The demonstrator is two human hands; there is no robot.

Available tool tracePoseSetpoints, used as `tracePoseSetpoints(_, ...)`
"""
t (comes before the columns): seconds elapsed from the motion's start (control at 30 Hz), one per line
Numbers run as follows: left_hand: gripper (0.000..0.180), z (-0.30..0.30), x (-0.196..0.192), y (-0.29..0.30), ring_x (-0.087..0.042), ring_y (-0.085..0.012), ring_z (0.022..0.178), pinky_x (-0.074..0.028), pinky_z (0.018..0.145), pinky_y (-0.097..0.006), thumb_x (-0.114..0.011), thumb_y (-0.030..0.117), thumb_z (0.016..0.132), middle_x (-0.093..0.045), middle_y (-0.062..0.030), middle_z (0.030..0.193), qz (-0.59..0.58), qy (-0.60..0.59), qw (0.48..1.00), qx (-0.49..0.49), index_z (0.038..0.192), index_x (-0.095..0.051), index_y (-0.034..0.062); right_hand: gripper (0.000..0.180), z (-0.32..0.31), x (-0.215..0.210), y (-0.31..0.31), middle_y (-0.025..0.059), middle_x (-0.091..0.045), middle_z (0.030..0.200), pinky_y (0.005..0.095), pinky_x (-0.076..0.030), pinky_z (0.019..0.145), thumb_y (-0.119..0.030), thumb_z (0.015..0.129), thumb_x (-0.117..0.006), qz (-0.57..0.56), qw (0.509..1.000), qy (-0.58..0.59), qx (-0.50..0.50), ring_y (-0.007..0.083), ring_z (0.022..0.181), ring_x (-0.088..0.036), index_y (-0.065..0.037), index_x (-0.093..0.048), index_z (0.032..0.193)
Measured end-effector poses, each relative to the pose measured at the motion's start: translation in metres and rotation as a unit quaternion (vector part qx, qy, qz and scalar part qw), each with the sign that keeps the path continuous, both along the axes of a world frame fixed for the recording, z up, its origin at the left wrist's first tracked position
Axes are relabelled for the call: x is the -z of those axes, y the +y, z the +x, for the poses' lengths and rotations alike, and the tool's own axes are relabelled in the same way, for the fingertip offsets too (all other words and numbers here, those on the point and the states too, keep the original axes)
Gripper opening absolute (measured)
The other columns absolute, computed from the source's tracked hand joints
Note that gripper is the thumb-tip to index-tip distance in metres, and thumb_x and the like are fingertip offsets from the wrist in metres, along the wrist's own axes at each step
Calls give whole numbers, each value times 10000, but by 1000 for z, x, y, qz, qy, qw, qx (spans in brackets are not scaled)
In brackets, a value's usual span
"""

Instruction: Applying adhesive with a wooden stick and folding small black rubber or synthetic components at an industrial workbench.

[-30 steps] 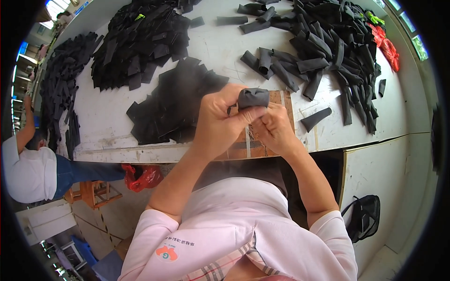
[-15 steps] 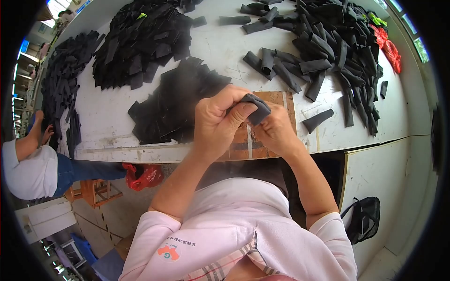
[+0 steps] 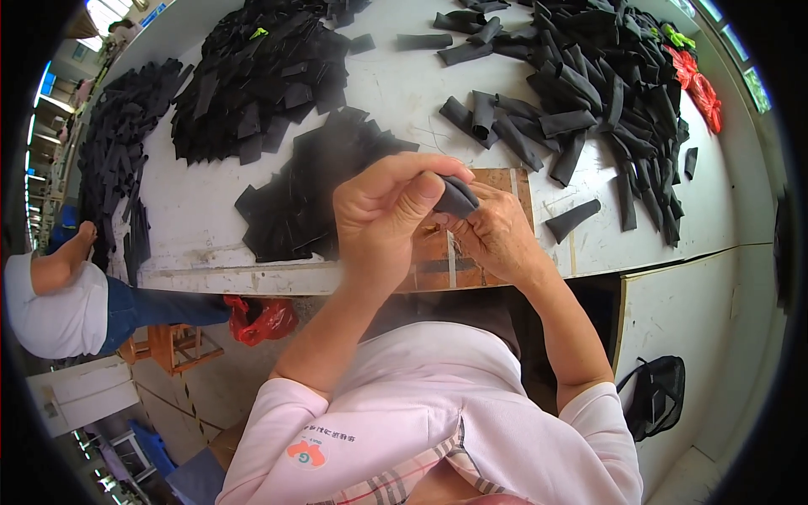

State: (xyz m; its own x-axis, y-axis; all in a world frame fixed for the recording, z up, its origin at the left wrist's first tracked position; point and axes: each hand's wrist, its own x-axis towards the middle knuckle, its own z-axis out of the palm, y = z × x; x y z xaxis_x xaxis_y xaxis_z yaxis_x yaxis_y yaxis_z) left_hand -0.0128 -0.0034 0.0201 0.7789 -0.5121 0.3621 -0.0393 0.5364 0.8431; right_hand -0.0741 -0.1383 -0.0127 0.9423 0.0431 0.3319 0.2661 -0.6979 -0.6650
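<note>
Between my two hands is a small black fabric tube (image 3: 456,199), held above the table's front edge. My left hand (image 3: 383,198) is closed on it, thumb and fingers pinching its upper left part. My right hand (image 3: 502,231) grips the lower right end, with its fingertips partly hidden behind the cloth. Beneath the hands lies a brown cardboard piece (image 3: 515,187) crossed by pale tape. Flat black fabric pieces (image 3: 290,202) are heaped just left of my left hand. One loose black tube (image 3: 573,220) rests right of my right hand.
A large pile of black tubes (image 3: 581,93) covers the table's right side. More flat black pieces (image 3: 261,80) are heaped at far left. Red plastic bags lie at the right wall (image 3: 697,88) and below the table (image 3: 261,320). Another person (image 3: 59,299) works at left.
My left hand has shifted slightly left, and the fabric tube has turned and sits a little lower between my hands. Both hands still hold it.
</note>
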Motion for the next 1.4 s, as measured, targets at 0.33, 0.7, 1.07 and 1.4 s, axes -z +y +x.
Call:
tracePoseSetpoints(0.33,196,10,13,12,-559,-171,826,-425,776,-290,-520,155,859,-601,-145,900,-120,109,987,-23,917,-583,-21,265,3,-22,-1,88,-522,617,367,-410,537,-269,696,-645,-63,997,36,-16,268,620,-524,-26,-544,679)
tracePoseSetpoints(0.7,173,2,18,13,-565,-140,776,-426,744,-251,-550,143,843,-620,-119,852,-67,74,993,-57,898,-598,-14,198,6,16,8,73,-494,561,365,-405,494,-214,722,-635,2,1000,6,14,270,547,-512,-57,-526,670)
tracePoseSetpoints(1.07,160,23,46,39,-582,-152,774,-450,715,-261,-554,10,767,-621,-89,872,300,-108,919,-233,923,-588,-8,268,20,-45,-20,70,-539,540,259,-397,452,-204,866,-514,385,917,82,-55,115,480,-511,-13,-529,678)
tracePoseSetpoints(1.4,220,26,109,-5,-474,-281,853,-384,723,-386,-636,103,633,-522,-130,823,575,-435,635,-277,828,-555,43,410,-29,18,4,10,-475,578,197,-384,507,-365,889,-459,362,917,116,122,69,559,-452,20,-558,793)
